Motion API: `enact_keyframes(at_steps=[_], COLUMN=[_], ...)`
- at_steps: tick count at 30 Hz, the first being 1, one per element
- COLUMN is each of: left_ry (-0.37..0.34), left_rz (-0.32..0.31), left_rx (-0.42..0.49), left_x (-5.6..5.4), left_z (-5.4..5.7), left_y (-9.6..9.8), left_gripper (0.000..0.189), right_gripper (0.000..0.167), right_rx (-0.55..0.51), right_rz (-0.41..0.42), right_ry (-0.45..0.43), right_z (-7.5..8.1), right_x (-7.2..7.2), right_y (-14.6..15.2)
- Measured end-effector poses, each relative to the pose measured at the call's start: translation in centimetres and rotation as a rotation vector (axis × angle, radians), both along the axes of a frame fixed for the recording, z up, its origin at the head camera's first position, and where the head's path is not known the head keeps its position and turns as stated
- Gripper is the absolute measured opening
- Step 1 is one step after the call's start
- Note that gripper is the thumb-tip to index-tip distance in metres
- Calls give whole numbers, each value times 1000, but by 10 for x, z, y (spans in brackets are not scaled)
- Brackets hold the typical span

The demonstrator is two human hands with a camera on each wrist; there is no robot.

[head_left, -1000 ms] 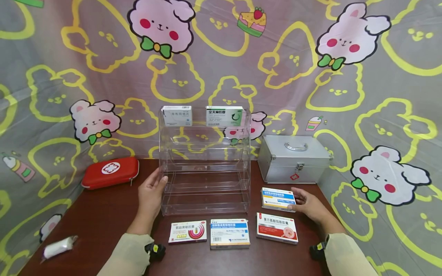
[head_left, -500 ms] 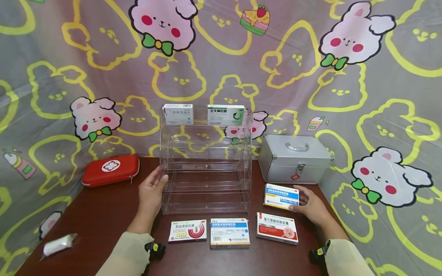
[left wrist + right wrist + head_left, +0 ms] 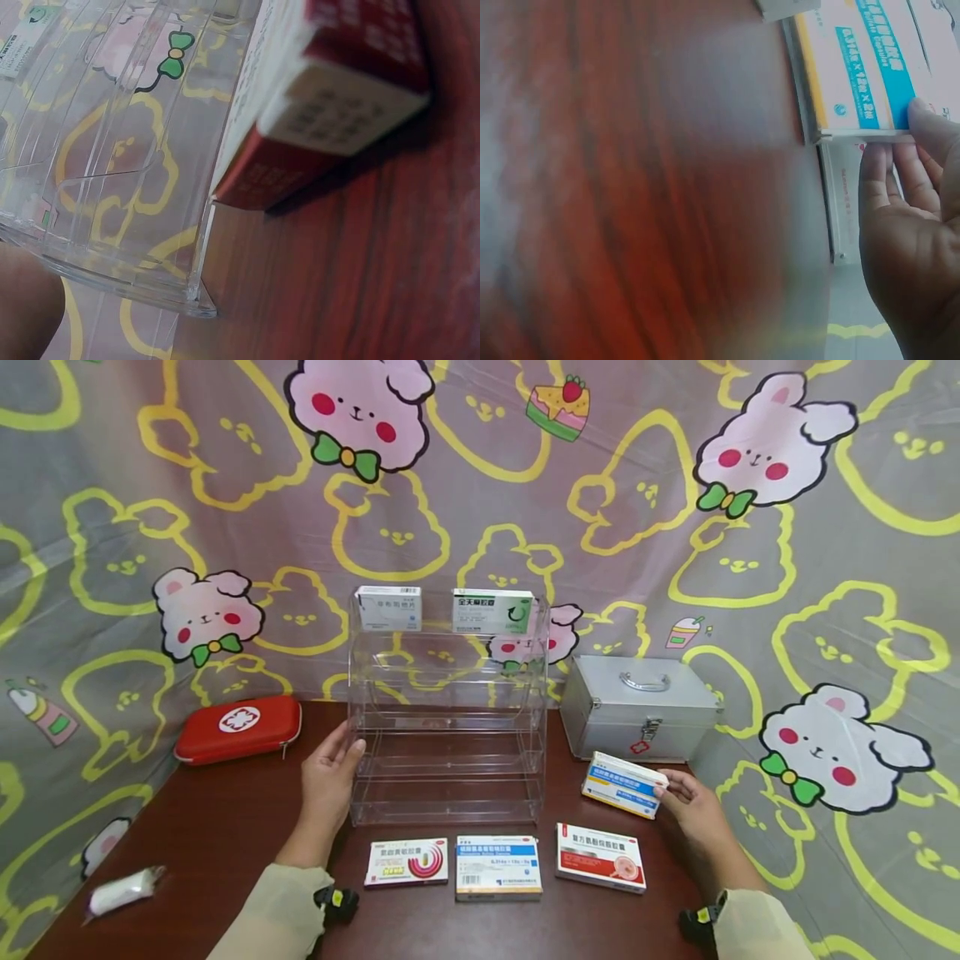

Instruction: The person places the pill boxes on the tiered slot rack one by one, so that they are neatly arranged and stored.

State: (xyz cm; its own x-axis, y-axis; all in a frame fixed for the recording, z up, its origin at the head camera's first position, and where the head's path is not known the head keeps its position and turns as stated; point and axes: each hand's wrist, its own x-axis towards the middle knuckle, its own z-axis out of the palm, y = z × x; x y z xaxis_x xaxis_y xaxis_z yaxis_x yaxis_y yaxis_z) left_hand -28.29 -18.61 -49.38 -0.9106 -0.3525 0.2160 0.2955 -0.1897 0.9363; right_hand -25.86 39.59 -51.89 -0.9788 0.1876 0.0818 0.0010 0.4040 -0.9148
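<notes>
In the head view my right hand [image 3: 690, 802] pinches the right end of a blue-and-white medicine box [image 3: 625, 785], thumb on its front. The right wrist view shows the thumb [image 3: 934, 131] on the printed face and the fingers behind. The box is tilted, its right end lower, in front of the silver case. My left hand [image 3: 330, 785] grips the left side of a clear acrylic tiered rack [image 3: 447, 768], thumb in front. Two boxes stand on its top tier: a white one [image 3: 390, 610] at left and a green-and-white one [image 3: 491, 612] at right.
Before the rack lie a pink-ringed box [image 3: 407, 862], another blue-and-white box [image 3: 498, 868] and a red-and-white box [image 3: 600, 857]. A silver case [image 3: 641, 706] stands at back right. A red zip pouch [image 3: 238, 732] and a white wrapped roll [image 3: 123, 893] are at left.
My right hand has moved the blue-and-white box rightward and slightly up, then tilted its right end down. The left hand stays on the rack.
</notes>
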Motion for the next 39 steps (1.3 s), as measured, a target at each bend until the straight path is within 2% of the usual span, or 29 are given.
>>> enact_keyframes(at_steps=[3,6,10,14,18,22,26,31,34,39], left_ry=[-1,-8,-8,-10,-11,9,-1,-33,-39,-34], left_rz=[-2,-6,-5,-2,-7,-6,1,-11,-18,-17], left_rx=[-9,-24,-18,-16,-31,-27,-32,-37,-35,-43], left_x=[1,1,1,0,-1,-2,-3,-4,-3,-1], left_z=[1,1,0,-1,-2,-4,-5,-5,-5,-3], left_y=[0,-1,-2,-2,-2,-3,-4,-3,-3,-4], left_gripper=[53,53,54,54,54,53,54,55,56,56], right_gripper=[36,24,29,31,31,31,31,38,43,40], right_rx=[-172,-361,-574,-667,-677,-671,-631,-543,-434,-220], right_rz=[45,118,242,343,368,341,317,287,251,188], right_ry=[92,178,289,375,387,389,393,379,378,427], right_z=[2,13,44,82,121,160,188,206,210,212], right_x=[1,4,5,1,-5,-17,-33,-52,-60,-66], right_y=[-1,-7,-29,-60,-94,-135,-171,-201,-214,-239])
